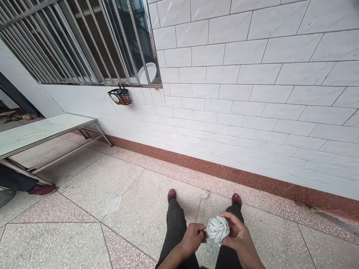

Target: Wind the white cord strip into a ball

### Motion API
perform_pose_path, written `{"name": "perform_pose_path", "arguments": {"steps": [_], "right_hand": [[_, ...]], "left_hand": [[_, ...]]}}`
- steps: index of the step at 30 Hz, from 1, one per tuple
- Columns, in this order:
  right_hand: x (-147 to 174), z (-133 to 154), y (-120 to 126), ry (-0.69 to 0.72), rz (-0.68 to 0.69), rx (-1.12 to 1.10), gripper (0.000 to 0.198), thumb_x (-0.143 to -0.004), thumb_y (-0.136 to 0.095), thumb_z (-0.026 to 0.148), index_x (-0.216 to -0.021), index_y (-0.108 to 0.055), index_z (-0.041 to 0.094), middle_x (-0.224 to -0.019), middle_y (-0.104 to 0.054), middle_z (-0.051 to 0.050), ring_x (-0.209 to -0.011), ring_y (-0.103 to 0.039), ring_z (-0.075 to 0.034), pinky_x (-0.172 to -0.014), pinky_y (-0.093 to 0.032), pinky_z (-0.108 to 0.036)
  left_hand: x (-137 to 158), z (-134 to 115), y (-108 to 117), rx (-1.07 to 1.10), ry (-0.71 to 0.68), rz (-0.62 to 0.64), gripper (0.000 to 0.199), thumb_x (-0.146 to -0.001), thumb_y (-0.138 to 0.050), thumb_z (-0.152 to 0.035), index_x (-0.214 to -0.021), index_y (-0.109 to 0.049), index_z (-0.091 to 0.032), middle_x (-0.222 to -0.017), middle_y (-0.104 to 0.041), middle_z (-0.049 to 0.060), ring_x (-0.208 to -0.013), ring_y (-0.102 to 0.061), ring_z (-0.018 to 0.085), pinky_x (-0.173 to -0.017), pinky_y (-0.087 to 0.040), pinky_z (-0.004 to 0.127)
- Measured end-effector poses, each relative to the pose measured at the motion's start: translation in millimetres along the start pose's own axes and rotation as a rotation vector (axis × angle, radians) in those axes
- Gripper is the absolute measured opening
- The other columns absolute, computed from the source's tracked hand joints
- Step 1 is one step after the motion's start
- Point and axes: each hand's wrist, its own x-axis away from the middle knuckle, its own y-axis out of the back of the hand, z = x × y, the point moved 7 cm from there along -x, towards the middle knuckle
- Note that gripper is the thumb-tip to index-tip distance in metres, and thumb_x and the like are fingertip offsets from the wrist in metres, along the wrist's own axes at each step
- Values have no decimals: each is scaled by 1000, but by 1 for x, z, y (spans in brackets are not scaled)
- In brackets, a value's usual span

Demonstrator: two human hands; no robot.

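A ball of thick whitish cord (218, 229) is held over my lap, wound in overlapping strands. My right hand (238, 235) cups it from the right, with the thumb below and the fingers above. On its left side my left hand (195, 236) is closed in a pinch on a bit of the cord, knuckles up against the ball. From the ball a thin loose strand appears to run down towards a small heap of the same cord (204, 194) on the floor between my feet. The inner fingers of both hands are partly hidden.
A low table with a pale top (53, 129) stands at the left, a person's shoe (42, 189) beside its leg. A black basket (120, 96) hangs from the barred window (92, 41), where a white basin (147, 73) sits. A white sheet (114, 205) lies on the floor. Ahead rises a tiled wall (238, 104).
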Motion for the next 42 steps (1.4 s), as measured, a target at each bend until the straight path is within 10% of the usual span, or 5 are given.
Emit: {"name": "perform_pose_path", "arguments": {"steps": [10,17,28,37,42], "right_hand": [[-7,20,17,83,-47,218,45,-60,-78,16,-102,-67,24,-91,-69,-3,-81,-64,-24,-68,-49,-31],[-5,31,-6,182,58,216,45,-56,-79,15,-99,-68,25,-94,-62,-2,-83,-61,-22,-67,-47,-29],[-34,23,33,-30,-200,-6,51,-49,-89,27,-97,-73,22,-86,-71,-3,-82,-61,-23,-71,-47,-31],[-13,37,-21,13,180,94,52,-54,-91,24,-102,-70,26,-90,-69,-2,-86,-60,-23,-71,-46,-30],[-28,40,9,79,-77,45,51,-53,-89,23,-101,-70,25,-93,-71,-4,-87,-63,-26,-73,-49,-33]], "left_hand": [[24,-8,-28,379,95,406,45,-68,-70,-46,-100,-63,-14,-65,-66,2,-41,-55,11,-47,-46,22],[29,-15,-23,337,92,418,52,-60,-78,-59,-76,-64,-12,-61,-63,2,-39,-52,10,-46,-43,22],[47,-49,-22,272,-10,360,58,-75,-64,-71,-74,-59,-13,-63,-62,4,-47,-55,10,-50,-42,21],[7,-54,44,17,-219,-100,53,-85,-54,-63,-75,-64,-12,-82,-65,8,-73,-59,15,-61,-48,23],[9,-57,34,4,-161,-21,39,-88,-53,-48,-73,-62,-13,-66,-61,2,-61,-57,12,-63,-46,23]]}}
